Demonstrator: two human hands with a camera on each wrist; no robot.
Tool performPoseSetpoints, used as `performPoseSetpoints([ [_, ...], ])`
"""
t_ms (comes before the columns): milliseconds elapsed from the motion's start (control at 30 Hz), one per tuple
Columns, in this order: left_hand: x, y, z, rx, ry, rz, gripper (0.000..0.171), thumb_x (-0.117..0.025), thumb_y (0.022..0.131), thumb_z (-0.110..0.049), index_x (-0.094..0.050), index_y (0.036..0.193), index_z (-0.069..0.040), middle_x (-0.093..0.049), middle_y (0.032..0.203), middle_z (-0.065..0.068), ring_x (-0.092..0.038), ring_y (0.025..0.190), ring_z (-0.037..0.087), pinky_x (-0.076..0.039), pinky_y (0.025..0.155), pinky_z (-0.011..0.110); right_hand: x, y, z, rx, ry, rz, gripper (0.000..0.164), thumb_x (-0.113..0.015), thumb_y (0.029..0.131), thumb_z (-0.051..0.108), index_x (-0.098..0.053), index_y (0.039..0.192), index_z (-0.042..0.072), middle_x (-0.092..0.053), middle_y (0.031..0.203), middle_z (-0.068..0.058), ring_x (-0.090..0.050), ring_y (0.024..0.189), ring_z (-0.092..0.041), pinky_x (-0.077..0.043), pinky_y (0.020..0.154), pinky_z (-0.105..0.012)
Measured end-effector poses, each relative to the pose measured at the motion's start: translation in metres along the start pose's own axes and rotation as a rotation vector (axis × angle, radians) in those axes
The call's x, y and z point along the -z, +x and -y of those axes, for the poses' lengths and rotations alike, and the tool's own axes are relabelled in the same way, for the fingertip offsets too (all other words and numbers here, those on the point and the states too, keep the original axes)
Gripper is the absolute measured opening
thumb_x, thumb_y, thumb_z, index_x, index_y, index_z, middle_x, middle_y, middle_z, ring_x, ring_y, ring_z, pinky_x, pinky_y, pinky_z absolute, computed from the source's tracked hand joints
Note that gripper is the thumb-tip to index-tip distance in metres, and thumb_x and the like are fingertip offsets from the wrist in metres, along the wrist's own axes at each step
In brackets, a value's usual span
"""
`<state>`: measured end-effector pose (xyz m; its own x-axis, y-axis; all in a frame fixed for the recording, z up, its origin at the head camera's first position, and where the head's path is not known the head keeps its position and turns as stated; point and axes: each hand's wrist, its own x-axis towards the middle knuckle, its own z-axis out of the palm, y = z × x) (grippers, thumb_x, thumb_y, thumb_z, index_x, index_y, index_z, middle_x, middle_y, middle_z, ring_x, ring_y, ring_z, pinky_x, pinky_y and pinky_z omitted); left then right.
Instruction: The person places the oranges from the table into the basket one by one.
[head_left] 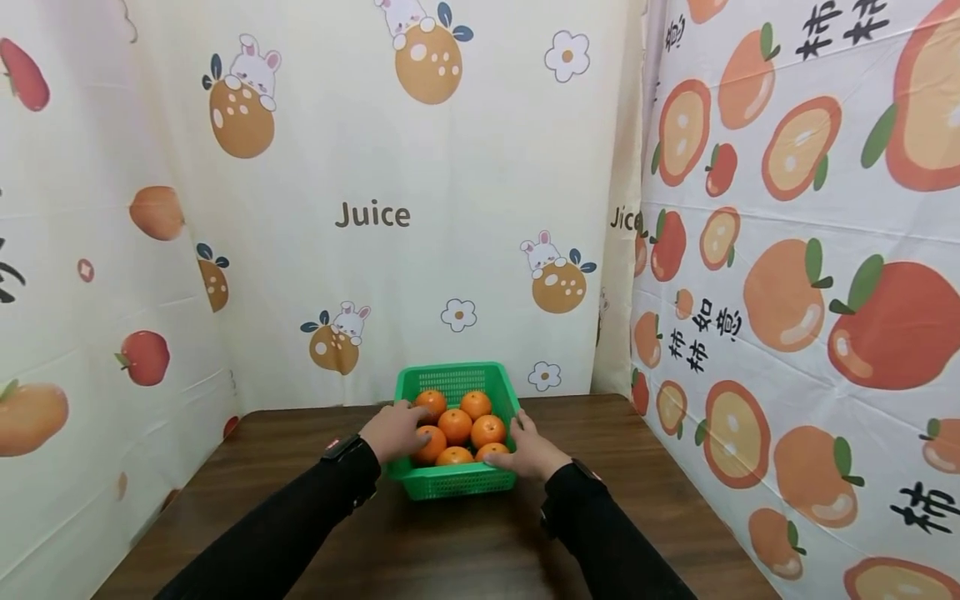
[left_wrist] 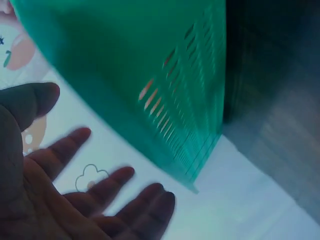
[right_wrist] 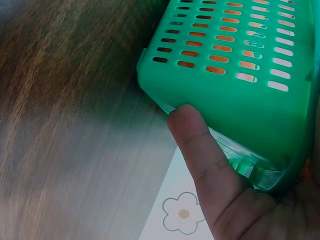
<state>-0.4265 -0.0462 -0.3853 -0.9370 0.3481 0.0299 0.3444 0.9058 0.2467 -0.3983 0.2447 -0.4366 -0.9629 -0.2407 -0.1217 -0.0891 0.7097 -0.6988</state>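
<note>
A green plastic basket (head_left: 453, 485) with slotted walls stands on the table, holding several oranges (head_left: 454, 426). At its left side is my left hand (head_left: 392, 430), its fingers spread loosely. The left wrist view shows these fingers (left_wrist: 122, 176) apart from the basket's wall (left_wrist: 165, 125). My right hand (head_left: 534, 452) holds the right rim near the front corner, its thumb reaching over the inner side. In the right wrist view, one finger (right_wrist: 200, 150) lies against the outer wall (right_wrist: 220, 90). The other right fingers are mostly hidden there.
The brown wooden table (head_left: 592, 433) extends around the basket. Close behind stands a white printed backdrop (head_left: 480, 250), with a fruit-patterned sheet (head_left: 810, 333) on the right and another sheet (head_left: 82, 317) on the left.
</note>
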Motion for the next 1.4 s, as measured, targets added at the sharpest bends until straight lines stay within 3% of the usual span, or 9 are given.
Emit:
performPoseSetpoints([
  [167, -0.012, -0.012, 0.006, 0.092, -0.028, -0.022, 0.060, -0.067, 0.104, -0.043, -0.058, 0.150, -0.007, -0.059, 0.145, 0.026, -0.063, 0.124, 0.043, -0.055, 0.101, 0.059, 0.003, -0.002, 0.002, 0.004, 0.027, -0.017, 0.099, -0.073, 0.100, 0.052, -0.024, 0.168, 0.000, 0.002, 0.180, -0.016, -0.026, 0.160, -0.048, -0.032, 0.124, -0.064],
  [300, -0.025, -0.019, 0.006, 0.135, -0.097, -0.022, 0.075, -0.062, 0.106, -0.050, -0.046, 0.159, 0.001, -0.046, 0.159, 0.030, -0.054, 0.138, 0.051, -0.048, 0.110, 0.064, 0.002, 0.001, 0.001, -0.001, 0.012, -0.021, 0.099, -0.072, 0.100, 0.051, -0.024, 0.168, -0.001, 0.001, 0.180, -0.016, -0.025, 0.160, -0.047, -0.032, 0.124, -0.063],
  [433, -0.041, -0.027, 0.002, 0.176, -0.163, -0.054, 0.089, -0.057, 0.105, -0.059, -0.034, 0.164, 0.003, -0.029, 0.169, 0.033, -0.044, 0.143, 0.057, -0.045, 0.111, 0.069, -0.001, 0.003, 0.001, -0.002, -0.005, -0.017, 0.099, -0.071, 0.100, 0.052, -0.022, 0.168, -0.001, 0.002, 0.180, -0.017, -0.024, 0.161, -0.047, -0.031, 0.125, -0.064],
  [633, -0.063, -0.034, -0.002, 0.232, -0.148, -0.123, 0.099, -0.053, 0.104, -0.065, -0.024, 0.166, 0.006, -0.019, 0.173, 0.033, -0.041, 0.147, 0.057, -0.045, 0.112, 0.066, -0.003, 0.000, 0.001, 0.009, -0.008, 0.002, 0.102, -0.070, 0.100, 0.056, -0.019, 0.169, -0.001, 0.003, 0.180, -0.017, -0.023, 0.161, -0.047, -0.030, 0.125, -0.064],
  [833, -0.065, -0.033, -0.005, 0.229, -0.123, -0.184, 0.100, -0.052, 0.103, -0.068, -0.028, 0.164, 0.008, -0.024, 0.172, 0.031, -0.046, 0.143, 0.055, -0.046, 0.113, 0.064, 0.002, -0.002, 0.005, 0.014, -0.027, 0.000, 0.102, -0.069, 0.100, 0.055, -0.018, 0.169, -0.002, 0.004, 0.180, -0.018, -0.023, 0.160, -0.048, -0.030, 0.125, -0.064],
  [1000, -0.069, -0.030, -0.007, 0.235, -0.113, -0.199, 0.096, -0.054, 0.103, -0.063, -0.031, 0.164, 0.008, -0.026, 0.171, 0.031, -0.049, 0.141, 0.053, -0.046, 0.113, 0.063, 0.005, -0.003, 0.004, 0.018, 0.006, -0.014, 0.097, -0.070, 0.102, 0.050, -0.022, 0.168, -0.002, 0.002, 0.180, -0.018, -0.023, 0.161, -0.046, -0.029, 0.126, -0.062],
  [1167, -0.073, -0.031, -0.007, 0.235, -0.117, -0.229, 0.094, -0.054, 0.102, -0.062, -0.034, 0.162, 0.008, -0.028, 0.171, 0.032, -0.051, 0.139, 0.053, -0.048, 0.112, 0.062, 0.002, -0.002, 0.002, 0.006, -0.027, -0.004, 0.098, -0.068, 0.102, 0.052, -0.020, 0.168, -0.001, 0.004, 0.180, -0.016, -0.024, 0.161, -0.045, -0.030, 0.127, -0.061],
  [1400, -0.065, -0.033, -0.011, 0.236, -0.124, -0.238, 0.094, -0.054, 0.102, -0.063, -0.036, 0.161, 0.008, -0.029, 0.170, 0.032, -0.051, 0.139, 0.053, -0.048, 0.112, 0.062, 0.006, 0.001, 0.004, 0.004, -0.043, 0.000, 0.100, -0.068, 0.102, 0.055, -0.019, 0.169, -0.001, 0.005, 0.180, -0.016, -0.024, 0.161, -0.045, -0.029, 0.127, -0.062],
])
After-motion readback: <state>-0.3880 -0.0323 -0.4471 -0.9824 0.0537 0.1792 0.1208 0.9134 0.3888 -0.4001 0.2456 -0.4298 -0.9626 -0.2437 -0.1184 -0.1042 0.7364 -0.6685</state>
